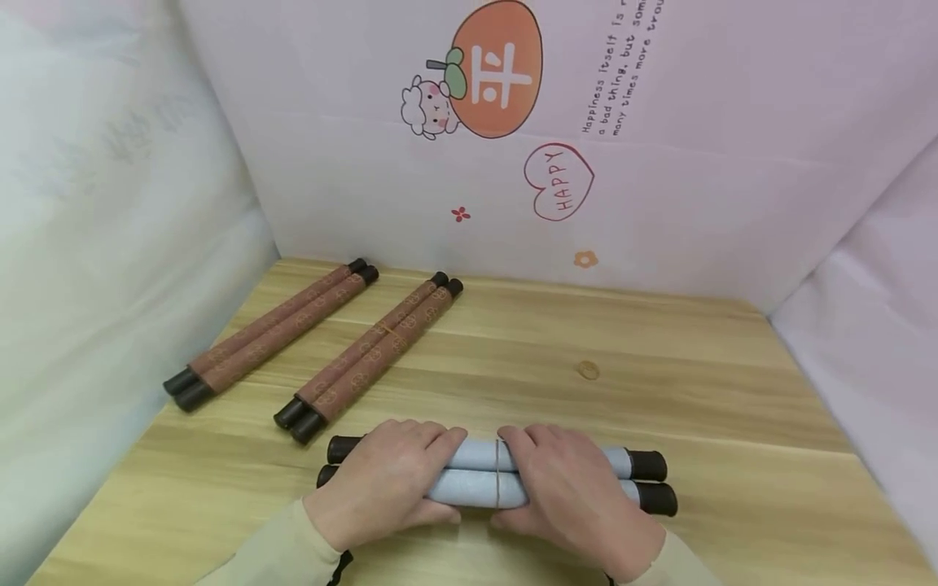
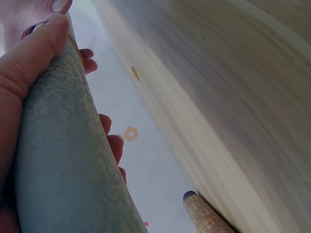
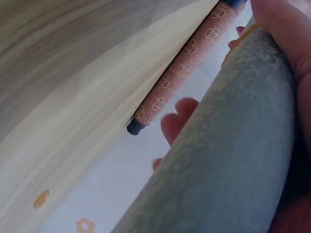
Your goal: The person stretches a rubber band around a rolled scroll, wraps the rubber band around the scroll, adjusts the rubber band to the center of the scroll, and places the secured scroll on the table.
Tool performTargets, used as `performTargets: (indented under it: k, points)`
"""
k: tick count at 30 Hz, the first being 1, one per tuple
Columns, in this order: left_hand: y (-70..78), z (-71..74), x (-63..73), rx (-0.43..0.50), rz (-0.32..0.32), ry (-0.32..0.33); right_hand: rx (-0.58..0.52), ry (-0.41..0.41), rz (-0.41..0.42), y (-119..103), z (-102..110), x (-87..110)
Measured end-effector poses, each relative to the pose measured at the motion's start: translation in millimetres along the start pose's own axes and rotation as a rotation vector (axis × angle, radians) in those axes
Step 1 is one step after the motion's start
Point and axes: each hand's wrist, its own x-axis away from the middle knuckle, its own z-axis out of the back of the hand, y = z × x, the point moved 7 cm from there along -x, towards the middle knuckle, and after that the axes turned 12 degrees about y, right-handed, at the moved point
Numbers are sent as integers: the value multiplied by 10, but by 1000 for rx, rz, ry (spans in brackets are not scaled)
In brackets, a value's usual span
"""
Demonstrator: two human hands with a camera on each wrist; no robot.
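Observation:
Both hands hold a pale blue double-rolled scroll with dark end knobs, level near the front of the table. A thin rubber band circles its middle, between the hands. My left hand grips the left part, thumb on the near side and fingers over the far side. On the right part my right hand grips in the same way. Close up in the left wrist view, the scroll shows a raised floral pattern, with fingertips past its far edge.
Two reddish-brown patterned scrolls lie slantwise at the left: an outer scroll and an inner scroll with a band around it. Another rubber band lies on the wooden table. A printed white cloth rises behind.

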Motion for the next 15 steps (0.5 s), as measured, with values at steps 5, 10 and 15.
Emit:
performTargets:
  k: [5, 10, 15]
  points:
    - [-92, 46, 54, -20, 34, -1, -5, 22, -18, 41, 33, 3]
    - [-262, 148, 105, -44, 81, 20, -14, 138, -15, 114, 142, -35]
    - [-483, 286, 158, -85, 138, 66, -2, 271, -7, 179, 273, -53]
